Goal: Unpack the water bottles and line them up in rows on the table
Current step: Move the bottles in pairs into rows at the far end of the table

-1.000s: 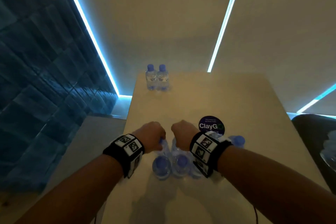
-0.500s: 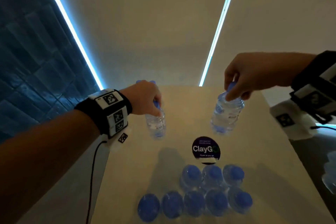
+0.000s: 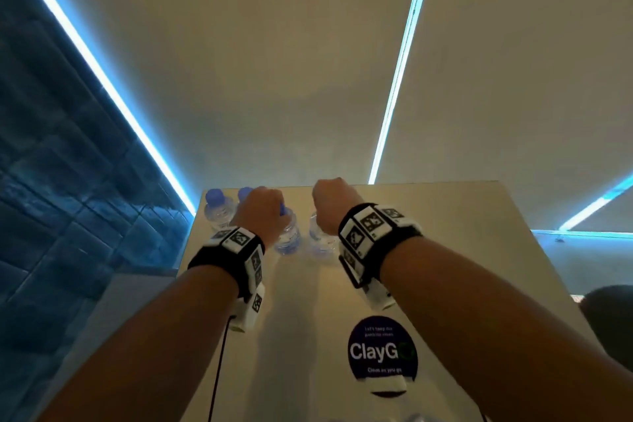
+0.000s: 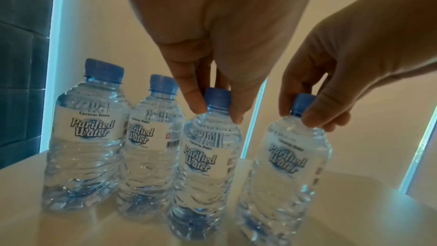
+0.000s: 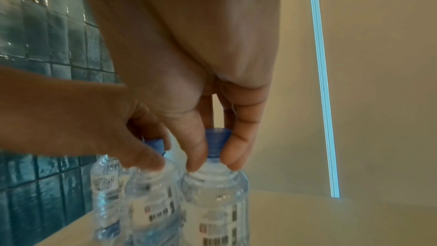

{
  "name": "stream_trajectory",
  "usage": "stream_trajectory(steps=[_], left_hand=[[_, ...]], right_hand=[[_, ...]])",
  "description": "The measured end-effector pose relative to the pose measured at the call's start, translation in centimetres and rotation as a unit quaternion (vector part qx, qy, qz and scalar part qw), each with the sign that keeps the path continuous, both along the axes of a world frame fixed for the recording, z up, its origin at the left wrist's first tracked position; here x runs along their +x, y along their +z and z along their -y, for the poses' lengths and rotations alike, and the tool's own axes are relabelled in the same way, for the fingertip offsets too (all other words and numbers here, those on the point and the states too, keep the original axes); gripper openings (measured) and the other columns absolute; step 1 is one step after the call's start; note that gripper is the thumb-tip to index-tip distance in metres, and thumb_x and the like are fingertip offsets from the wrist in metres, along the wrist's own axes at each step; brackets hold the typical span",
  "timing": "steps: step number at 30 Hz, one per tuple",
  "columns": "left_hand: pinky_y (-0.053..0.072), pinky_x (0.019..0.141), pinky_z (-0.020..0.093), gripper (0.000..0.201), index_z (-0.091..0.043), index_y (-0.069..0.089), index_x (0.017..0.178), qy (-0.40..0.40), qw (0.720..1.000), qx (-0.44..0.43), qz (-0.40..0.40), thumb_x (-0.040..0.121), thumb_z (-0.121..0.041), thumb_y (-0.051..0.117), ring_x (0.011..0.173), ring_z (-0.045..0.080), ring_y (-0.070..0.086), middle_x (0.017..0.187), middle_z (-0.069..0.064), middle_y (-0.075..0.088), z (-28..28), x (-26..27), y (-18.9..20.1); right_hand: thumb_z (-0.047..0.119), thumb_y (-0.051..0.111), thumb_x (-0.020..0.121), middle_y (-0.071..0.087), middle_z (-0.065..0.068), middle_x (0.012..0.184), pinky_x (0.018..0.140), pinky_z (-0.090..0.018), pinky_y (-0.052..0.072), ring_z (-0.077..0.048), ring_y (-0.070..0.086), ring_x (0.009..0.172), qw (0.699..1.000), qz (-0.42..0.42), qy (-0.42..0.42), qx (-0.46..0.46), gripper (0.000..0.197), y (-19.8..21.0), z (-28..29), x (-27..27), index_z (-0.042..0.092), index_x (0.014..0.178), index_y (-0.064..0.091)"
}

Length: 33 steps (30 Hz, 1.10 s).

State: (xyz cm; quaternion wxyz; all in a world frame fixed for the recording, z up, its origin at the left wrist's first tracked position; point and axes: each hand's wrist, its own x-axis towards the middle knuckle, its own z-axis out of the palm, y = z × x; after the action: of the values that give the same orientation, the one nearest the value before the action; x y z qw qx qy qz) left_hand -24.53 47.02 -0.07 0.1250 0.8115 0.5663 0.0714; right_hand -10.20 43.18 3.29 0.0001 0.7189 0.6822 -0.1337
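Two clear water bottles with blue caps (image 4: 87,137) (image 4: 151,147) stand side by side at the far left end of the beige table (image 3: 479,250). To their right my left hand (image 4: 216,111) pinches the cap of a third bottle (image 4: 205,166). My right hand (image 5: 211,156) pinches the cap of a fourth bottle (image 5: 212,203), which leans slightly, to the right of the third. Both held bottles hang low in line with the standing pair; whether their bases touch the table I cannot tell. In the head view both hands (image 3: 262,212) (image 3: 329,205) hide the caps.
A round dark ClayGo sticker (image 3: 382,349) lies on the table nearer to me. A blue tiled wall (image 3: 51,181) runs along the left side. A dark seat (image 3: 609,315) stands off the table's right edge. Bare tabletop stretches to the right of the bottles.
Both hands carried their bottles from mid-air over the table's middle to the far end and lowered them beside the two standing bottles. The bottle pack has dropped out of the head view.
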Motion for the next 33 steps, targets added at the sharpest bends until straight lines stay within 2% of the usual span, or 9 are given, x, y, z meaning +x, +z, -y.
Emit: stream_trajectory(steps=[5,9,14,18,24,28,29,31,33], left_hand=[[0.041,0.068,0.031,0.02,-0.008,0.068,0.089,0.001,0.998,0.036,0.043,0.081,-0.026,0.069,0.079,0.027,0.06,0.086,0.01,0.062,-1.4,-0.2,-1.2],[0.043,0.072,0.033,0.021,-0.01,0.066,0.09,0.007,0.996,0.051,0.078,0.079,-0.026,0.072,0.081,0.027,0.06,0.087,0.009,0.063,-1.8,-0.2,-1.9],[0.049,0.083,0.039,0.035,-0.008,0.065,0.106,-0.006,0.994,0.06,0.09,0.08,-0.03,0.073,0.092,0.029,0.063,0.098,0.011,0.068,-2.2,-0.6,-2.0],[0.049,0.08,0.039,0.035,-0.008,0.066,0.105,-0.02,0.992,0.06,0.105,0.077,-0.027,0.076,0.09,0.03,0.063,0.097,0.012,0.069,-1.6,-1.4,-1.3],[0.05,0.085,0.041,0.035,-0.008,0.067,0.109,-0.034,0.991,0.076,0.106,0.082,-0.031,0.064,0.095,0.031,0.065,0.103,0.013,0.071,-0.9,-2.7,0.4],[0.045,0.088,0.039,0.029,-0.009,0.069,0.102,-0.134,0.989,0.049,0.036,0.083,-0.031,0.069,0.091,0.031,0.066,0.098,0.013,0.071,3.3,-4.7,3.6],[0.046,0.087,0.039,0.029,-0.011,0.07,0.101,-0.164,0.986,0.033,0.016,0.084,-0.034,0.069,0.086,0.028,0.064,0.096,0.01,0.072,5.1,-5.4,4.7],[0.046,0.08,0.03,0.031,-0.016,0.072,0.101,-0.228,0.974,0.001,-0.011,0.084,-0.041,0.069,0.073,0.013,0.058,0.094,0.002,0.072,8.1,-6.7,6.3],[0.047,0.077,0.025,0.038,-0.022,0.071,0.103,-0.297,0.953,-0.047,-0.036,0.082,-0.053,0.065,0.067,0.003,0.053,0.092,-0.006,0.071,11.5,-6.9,6.9]], right_hand=[[0.014,0.066,0.083,0.068,-0.012,0.093,0.075,-0.036,0.057,-0.027,0.066,0.084,0.998,-0.04,-0.001,0.05,0.013,-2.9,-2.0,0.3,0.007,0.093,0.064],[0.011,0.066,0.083,0.065,-0.013,0.094,0.074,-0.034,0.053,-0.028,0.064,0.085,0.997,-0.041,0.014,0.071,0.012,-3.1,-2.5,0.2,0.007,0.093,0.061],[0.007,0.063,0.082,0.063,-0.012,0.094,0.072,-0.035,0.052,-0.029,0.062,0.083,0.995,-0.053,0.011,0.083,0.011,-3.5,-2.6,0.5,0.007,0.093,0.061],[0.01,0.067,0.081,0.065,-0.012,0.096,0.074,-0.033,0.048,-0.028,0.062,0.087,0.994,-0.047,0.02,0.096,0.014,-3.4,-2.7,0.6,0.008,0.095,0.064],[0.013,0.069,0.078,0.066,-0.012,0.1,0.077,-0.033,0.047,-0.03,0.062,0.092,0.995,-0.046,0.02,0.091,0.024,-4.1,-3.2,1.0,0.01,0.102,0.064],[0.034,0.072,0.076,0.054,-0.026,0.119,0.091,-0.046,0.048,-0.045,0.056,0.106,0.996,-0.019,0.038,0.08,0.065,-1.6,-0.5,1.2,0.007,0.129,0.046],[0.038,0.07,0.076,0.051,-0.027,0.12,0.091,-0.049,0.048,-0.046,0.056,0.106,0.995,-0.008,0.055,0.088,0.068,-0.4,1.0,0.9,0.007,0.13,0.043],[0.039,0.068,0.08,0.057,-0.023,0.115,0.089,-0.046,0.047,-0.041,0.057,0.102,0.991,0.011,0.099,0.088,0.056,1.8,4.5,0.5,0.01,0.124,0.049],[0.043,0.067,0.082,0.064,-0.011,0.108,0.084,-0.038,0.045,-0.031,0.058,0.097,0.987,0.053,0.151,0.012,0.045,3.8,9.4,0.6,0.017,0.118,0.056]])
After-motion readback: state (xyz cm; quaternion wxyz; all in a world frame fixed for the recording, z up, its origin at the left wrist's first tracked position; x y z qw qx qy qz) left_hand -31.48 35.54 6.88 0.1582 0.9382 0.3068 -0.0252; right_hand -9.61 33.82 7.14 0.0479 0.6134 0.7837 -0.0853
